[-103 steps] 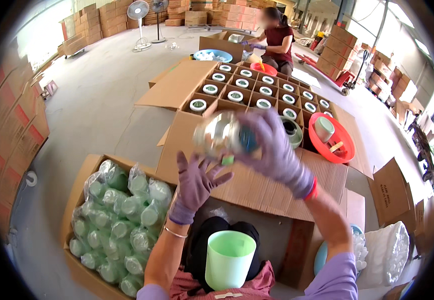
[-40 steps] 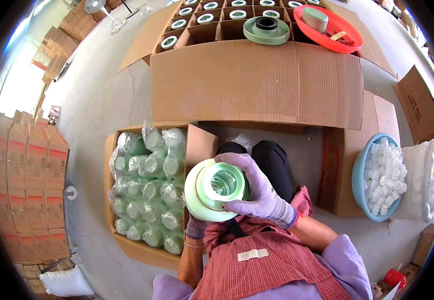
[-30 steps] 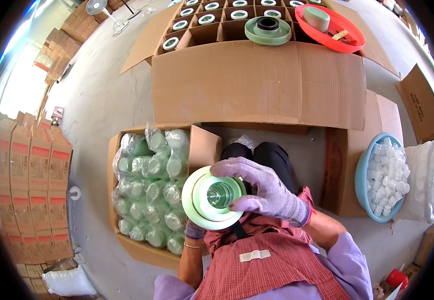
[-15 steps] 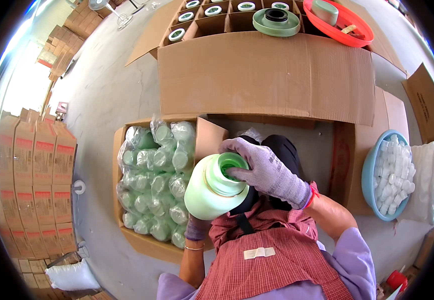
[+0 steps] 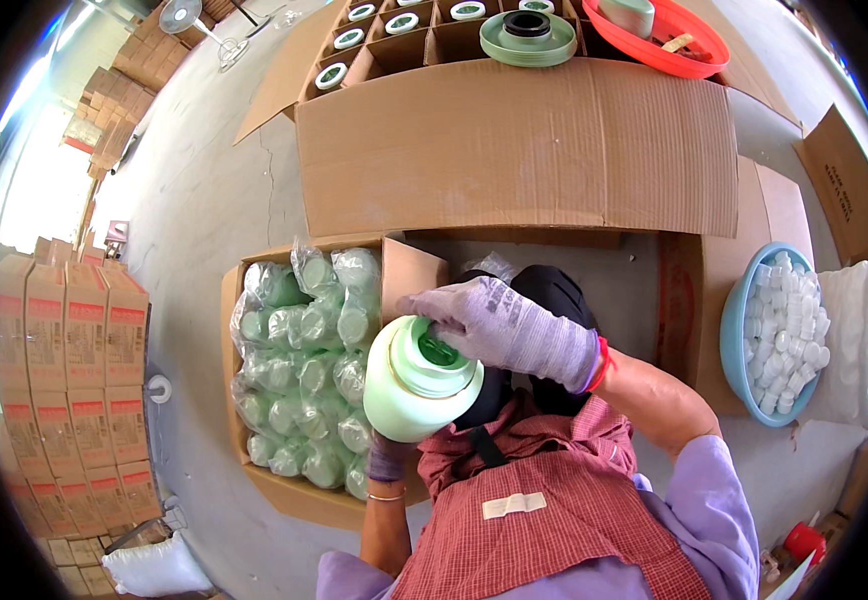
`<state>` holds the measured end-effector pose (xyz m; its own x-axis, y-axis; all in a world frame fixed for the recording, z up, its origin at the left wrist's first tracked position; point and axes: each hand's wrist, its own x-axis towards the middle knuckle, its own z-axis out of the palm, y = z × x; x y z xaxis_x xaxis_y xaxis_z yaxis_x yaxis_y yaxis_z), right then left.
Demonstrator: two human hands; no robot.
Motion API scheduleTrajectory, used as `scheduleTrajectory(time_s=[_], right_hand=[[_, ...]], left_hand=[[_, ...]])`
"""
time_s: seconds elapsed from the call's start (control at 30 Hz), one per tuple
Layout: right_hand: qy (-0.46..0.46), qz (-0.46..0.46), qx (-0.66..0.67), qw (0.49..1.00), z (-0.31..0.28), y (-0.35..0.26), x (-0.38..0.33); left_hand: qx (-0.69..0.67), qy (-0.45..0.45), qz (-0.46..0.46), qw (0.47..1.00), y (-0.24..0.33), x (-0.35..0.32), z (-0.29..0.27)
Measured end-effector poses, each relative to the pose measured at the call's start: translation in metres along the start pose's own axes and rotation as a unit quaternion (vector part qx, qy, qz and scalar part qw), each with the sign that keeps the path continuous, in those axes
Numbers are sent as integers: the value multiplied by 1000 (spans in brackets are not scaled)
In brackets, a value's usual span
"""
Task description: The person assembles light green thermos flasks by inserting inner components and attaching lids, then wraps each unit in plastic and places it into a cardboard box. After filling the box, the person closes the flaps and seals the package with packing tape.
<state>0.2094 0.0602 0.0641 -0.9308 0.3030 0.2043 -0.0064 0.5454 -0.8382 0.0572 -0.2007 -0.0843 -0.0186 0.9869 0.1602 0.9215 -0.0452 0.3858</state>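
Observation:
A pale green wide-mouthed bottle (image 5: pixel 416 390) is tilted over my lap, its open neck facing up and showing darker green inside. My left hand (image 5: pixel 390 456), gloved, supports it from below and behind; most of its fingers are hidden by the bottle. My right hand (image 5: pixel 499 325), in a grey-purple glove, reaches over the mouth with fingers bent onto the rim and the thumb at the opening. Left of the bottle stands a carton (image 5: pixel 409 275) packed with plastic-wrapped green bottles (image 5: pixel 304 370) in rows.
Ahead is a big carton (image 5: pixel 514 150) with divider cells holding bottles. Stacked green lids (image 5: pixel 526 50) and a red basin (image 5: pixel 699 62) rest on it. To the right, a blue basin (image 5: pixel 729 345) holds small white pieces (image 5: pixel 784 335). Stacked cartons (image 5: pixel 69 350) stand at left.
The bottle has shifted slightly left and down, its mouth turned a little more toward me. My right hand has moved left with it, fingers now further across the opening.

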Motion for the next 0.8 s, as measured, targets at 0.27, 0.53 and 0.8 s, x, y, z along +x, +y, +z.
scheduleTrajectory(time_s=[0.27, 0.53, 0.8], right_hand=[[55, 78, 454, 886, 6, 9, -13], [133, -77, 259, 953, 29, 5, -18], [94, -14, 465, 880, 15, -12, -19]], left_hand=[[101, 47, -20, 994, 11, -17, 21], [26, 26, 23, 999, 20, 20, -2], [37, 53, -22, 998, 19, 6, 6]])
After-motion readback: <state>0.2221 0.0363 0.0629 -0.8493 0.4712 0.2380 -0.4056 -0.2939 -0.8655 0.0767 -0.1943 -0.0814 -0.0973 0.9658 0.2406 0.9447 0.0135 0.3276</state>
